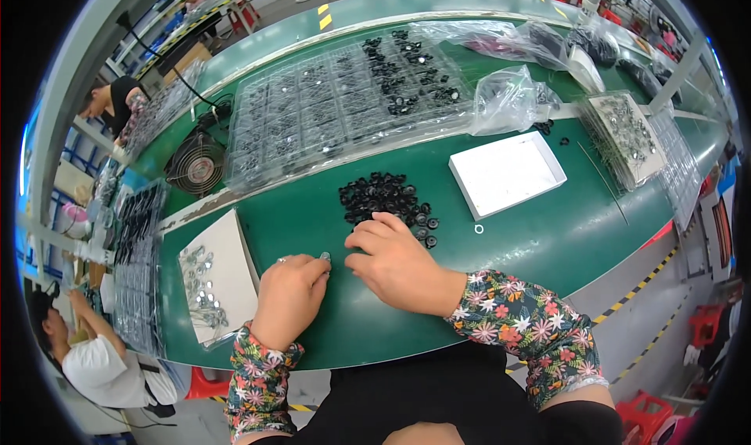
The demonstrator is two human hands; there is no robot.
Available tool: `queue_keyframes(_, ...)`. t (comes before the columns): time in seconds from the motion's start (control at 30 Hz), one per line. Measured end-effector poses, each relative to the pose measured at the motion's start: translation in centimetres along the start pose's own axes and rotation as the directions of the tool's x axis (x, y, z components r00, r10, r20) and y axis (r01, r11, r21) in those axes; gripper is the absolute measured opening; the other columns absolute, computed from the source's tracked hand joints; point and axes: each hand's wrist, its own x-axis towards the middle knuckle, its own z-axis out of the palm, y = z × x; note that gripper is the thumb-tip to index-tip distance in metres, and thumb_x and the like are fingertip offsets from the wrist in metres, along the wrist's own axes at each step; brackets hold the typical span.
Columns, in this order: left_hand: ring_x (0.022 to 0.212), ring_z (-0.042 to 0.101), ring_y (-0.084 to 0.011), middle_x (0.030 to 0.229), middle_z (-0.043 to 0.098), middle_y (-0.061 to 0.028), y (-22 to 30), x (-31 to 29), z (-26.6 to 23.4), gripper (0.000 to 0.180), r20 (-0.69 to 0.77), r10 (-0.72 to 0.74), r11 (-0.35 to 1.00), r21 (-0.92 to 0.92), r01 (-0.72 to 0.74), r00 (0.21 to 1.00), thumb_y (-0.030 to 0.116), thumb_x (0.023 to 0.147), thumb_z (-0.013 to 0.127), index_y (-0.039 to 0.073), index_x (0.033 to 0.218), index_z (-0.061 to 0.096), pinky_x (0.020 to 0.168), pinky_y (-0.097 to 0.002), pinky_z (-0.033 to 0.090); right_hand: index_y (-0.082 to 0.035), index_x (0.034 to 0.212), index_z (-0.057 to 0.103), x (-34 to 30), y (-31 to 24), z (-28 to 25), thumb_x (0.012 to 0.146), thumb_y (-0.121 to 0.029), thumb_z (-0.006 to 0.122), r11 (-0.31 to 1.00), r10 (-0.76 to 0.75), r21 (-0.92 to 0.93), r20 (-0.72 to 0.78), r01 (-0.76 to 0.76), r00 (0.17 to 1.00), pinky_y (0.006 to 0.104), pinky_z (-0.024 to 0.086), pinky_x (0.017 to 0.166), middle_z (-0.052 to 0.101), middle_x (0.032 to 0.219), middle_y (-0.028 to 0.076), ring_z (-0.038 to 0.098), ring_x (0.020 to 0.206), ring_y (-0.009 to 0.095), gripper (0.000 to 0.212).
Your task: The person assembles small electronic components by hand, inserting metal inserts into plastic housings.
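My left hand [294, 298] is closed, its thumb and forefinger pinching a small silvery round piece [325, 255] above the green tabletop. My right hand [400, 263] lies at the near edge of a pile of small round black parts [377, 198], its fingers curled downward. Whatever they may hold is hidden beneath the hand. Left of my left hand lies a cream-coloured board [241, 251], with several small clear, thin-stemmed pieces [205, 298] on it.
An open white box [508, 177] stands right of the pile, with a small white ring [479, 229] near it. Compartmented clear trays [313, 112] fill the back, beside a black fan [197, 165]. Plastic bags [504, 100] and another loaded board [626, 136] lie rightward. Two people work at left.
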Motion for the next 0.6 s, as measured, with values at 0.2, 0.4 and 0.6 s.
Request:
queue_keyframes(0.2,0.078,0.064,-0.032,0.083,0.068,-0.012,1.0,-1.0,0.8,0.009,-0.088,-0.028,0.999,-0.033,0.025,0.996,0.003,0.076,0.069,0.003,0.085,0.068,0.071,-0.0404,0.051,-0.005,0.091,0.067,-0.1,-0.3,0.1,0.075,-0.008,0.069,0.999,-0.02,0.041,0.006,0.02,1.0,0.0466,0.037,0.103,0.06,0.107,0.01,0.054,0.111,0.028,0.017)
queue_keyframes(0.4,0.069,0.067,-0.0251,0.08,0.068,-0.0121,0.5,-1.3,2.1,0.012,-0.148,-0.162,0.936,-0.335,0.105,0.976,0.002,0.077,0.071,0.0,0.089,0.066,0.063,-0.0332,0.052,-0.005,0.089,0.065,-0.1,-0.4,0.6,0.069,-0.006,0.073,0.992,0.043,0.118,-0.063,-0.035,0.997,0.0471,0.039,0.1,0.058,0.111,0.01,0.053,0.111,0.031,0.021)
queue_keyframes(0.6,0.067,0.067,-0.0219,0.078,0.066,-0.0121,0.7,-1.3,2.2,0.011,-0.058,-0.277,0.797,-0.571,0.196,0.959,0.002,0.08,0.069,0.0,0.09,0.065,0.058,-0.0316,0.051,-0.006,0.088,0.062,0.4,-0.8,1.6,0.066,-0.008,0.077,0.991,0.032,0.135,-0.065,-0.023,0.997,0.0488,0.037,0.103,0.058,0.115,0.01,0.051,0.116,0.031,0.026)
